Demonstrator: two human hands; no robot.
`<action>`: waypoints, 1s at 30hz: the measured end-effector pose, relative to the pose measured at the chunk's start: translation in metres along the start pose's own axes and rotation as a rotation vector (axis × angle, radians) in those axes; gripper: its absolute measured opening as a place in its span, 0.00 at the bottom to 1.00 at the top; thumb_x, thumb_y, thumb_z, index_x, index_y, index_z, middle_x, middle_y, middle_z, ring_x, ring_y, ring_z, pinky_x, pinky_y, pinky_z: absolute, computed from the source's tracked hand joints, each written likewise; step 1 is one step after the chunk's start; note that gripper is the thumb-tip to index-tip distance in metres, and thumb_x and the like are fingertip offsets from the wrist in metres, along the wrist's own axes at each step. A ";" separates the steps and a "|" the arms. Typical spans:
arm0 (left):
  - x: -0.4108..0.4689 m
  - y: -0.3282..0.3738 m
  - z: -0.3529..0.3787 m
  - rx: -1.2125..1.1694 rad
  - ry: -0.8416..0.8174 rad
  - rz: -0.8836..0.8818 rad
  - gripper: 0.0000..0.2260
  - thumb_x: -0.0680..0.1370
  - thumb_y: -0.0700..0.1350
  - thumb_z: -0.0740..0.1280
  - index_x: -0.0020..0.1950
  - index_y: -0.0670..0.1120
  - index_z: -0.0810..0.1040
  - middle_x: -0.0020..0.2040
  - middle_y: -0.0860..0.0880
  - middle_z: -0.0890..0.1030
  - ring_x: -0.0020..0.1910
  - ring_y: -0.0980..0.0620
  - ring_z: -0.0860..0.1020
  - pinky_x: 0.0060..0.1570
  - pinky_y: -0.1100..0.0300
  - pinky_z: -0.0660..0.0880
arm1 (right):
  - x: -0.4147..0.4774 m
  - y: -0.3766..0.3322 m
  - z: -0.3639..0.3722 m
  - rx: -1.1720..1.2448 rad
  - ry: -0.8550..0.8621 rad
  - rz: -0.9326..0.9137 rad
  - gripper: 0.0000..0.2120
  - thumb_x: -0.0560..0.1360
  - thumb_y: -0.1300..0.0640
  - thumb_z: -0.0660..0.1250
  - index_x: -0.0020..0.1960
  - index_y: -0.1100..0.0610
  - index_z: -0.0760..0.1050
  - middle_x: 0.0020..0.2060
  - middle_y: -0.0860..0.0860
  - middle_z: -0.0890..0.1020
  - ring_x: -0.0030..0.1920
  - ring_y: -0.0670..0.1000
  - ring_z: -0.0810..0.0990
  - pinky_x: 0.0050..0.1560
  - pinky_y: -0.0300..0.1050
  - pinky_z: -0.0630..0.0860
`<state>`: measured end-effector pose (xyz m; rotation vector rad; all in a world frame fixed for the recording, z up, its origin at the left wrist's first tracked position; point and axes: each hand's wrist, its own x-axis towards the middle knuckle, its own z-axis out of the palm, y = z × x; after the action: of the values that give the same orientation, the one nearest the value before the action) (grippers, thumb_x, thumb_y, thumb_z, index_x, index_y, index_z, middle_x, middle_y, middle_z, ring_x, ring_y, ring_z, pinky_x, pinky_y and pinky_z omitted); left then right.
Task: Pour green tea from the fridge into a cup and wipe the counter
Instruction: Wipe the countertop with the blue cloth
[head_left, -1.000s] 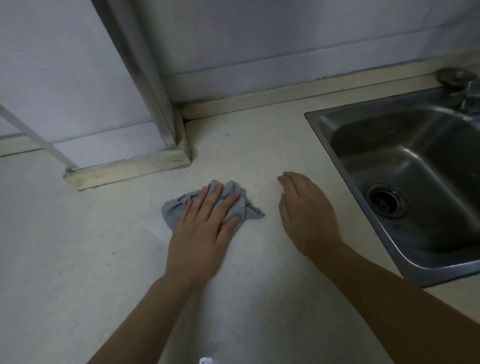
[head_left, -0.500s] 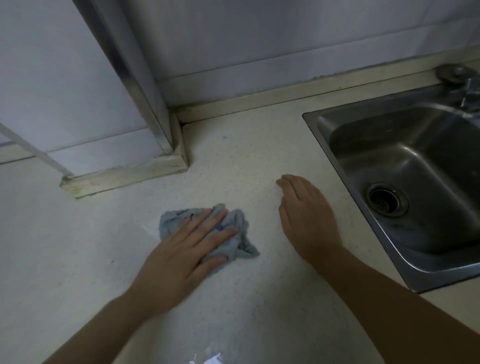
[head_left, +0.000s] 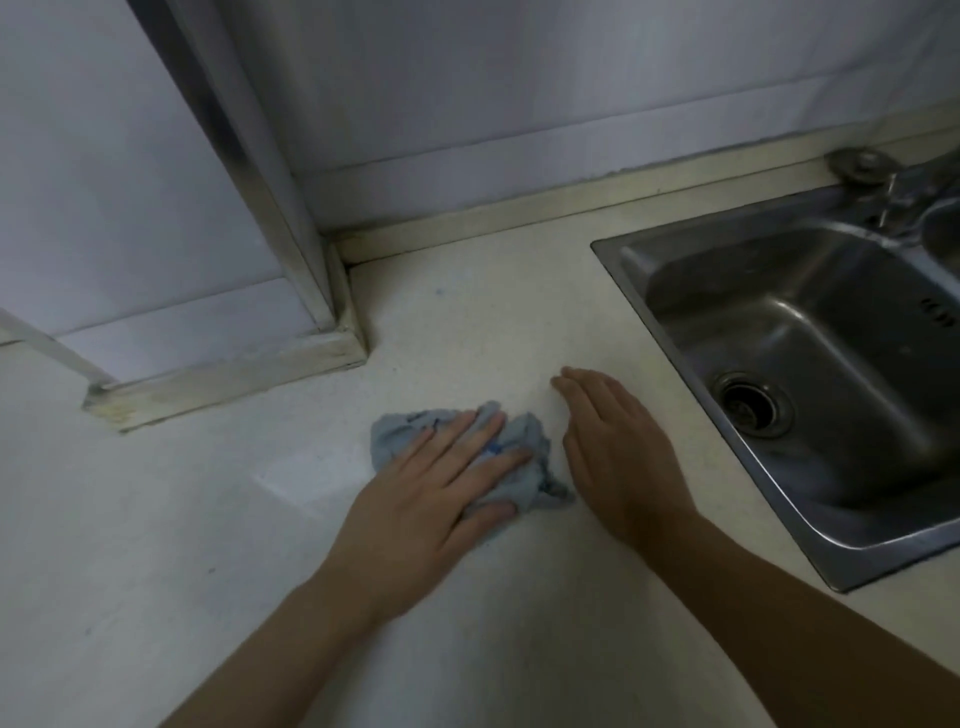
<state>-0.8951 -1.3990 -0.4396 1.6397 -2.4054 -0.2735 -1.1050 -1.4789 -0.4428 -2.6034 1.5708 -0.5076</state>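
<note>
A crumpled grey-blue cloth (head_left: 410, 428) lies on the pale speckled counter (head_left: 156, 545). My left hand (head_left: 436, 493) presses flat on top of the cloth, fingers spread and pointing up to the right, covering most of it. My right hand (head_left: 618, 457) rests palm down on the counter just right of the cloth, fingers together, holding nothing. The cloth's right edge nearly touches my right hand. No cup or tea is in view.
A steel sink (head_left: 810, 364) with a drain (head_left: 753, 405) is set into the counter at the right, with a tap base (head_left: 862, 163) behind it. A white wall column with a metal corner strip (head_left: 249, 182) juts out at the left back.
My left hand has slid the cloth toward me and then to the right, so it now lies close beside my right hand. My right hand has stayed in place on the counter.
</note>
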 end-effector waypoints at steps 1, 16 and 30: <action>0.006 -0.012 -0.005 -0.013 0.010 -0.015 0.22 0.84 0.60 0.48 0.78 0.60 0.55 0.80 0.56 0.49 0.79 0.59 0.44 0.76 0.59 0.41 | 0.000 0.000 0.000 -0.009 0.015 -0.007 0.24 0.77 0.54 0.49 0.66 0.63 0.73 0.63 0.59 0.78 0.64 0.56 0.77 0.66 0.47 0.68; 0.176 -0.068 -0.003 -0.003 0.119 -0.338 0.28 0.80 0.62 0.44 0.79 0.56 0.55 0.80 0.53 0.51 0.79 0.54 0.47 0.76 0.57 0.43 | 0.112 0.091 0.003 0.028 0.101 -0.033 0.19 0.77 0.64 0.57 0.67 0.66 0.71 0.62 0.61 0.77 0.64 0.57 0.75 0.64 0.49 0.75; 0.255 -0.043 0.013 0.025 0.099 -0.321 0.26 0.81 0.61 0.44 0.79 0.57 0.54 0.81 0.53 0.51 0.79 0.54 0.47 0.75 0.57 0.41 | 0.133 0.105 0.021 0.104 0.174 0.058 0.17 0.75 0.63 0.58 0.61 0.66 0.75 0.55 0.62 0.80 0.55 0.58 0.81 0.53 0.45 0.77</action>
<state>-0.9509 -1.6518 -0.4451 1.9988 -2.0767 -0.2072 -1.1309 -1.6477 -0.4521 -2.4890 1.6147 -0.8078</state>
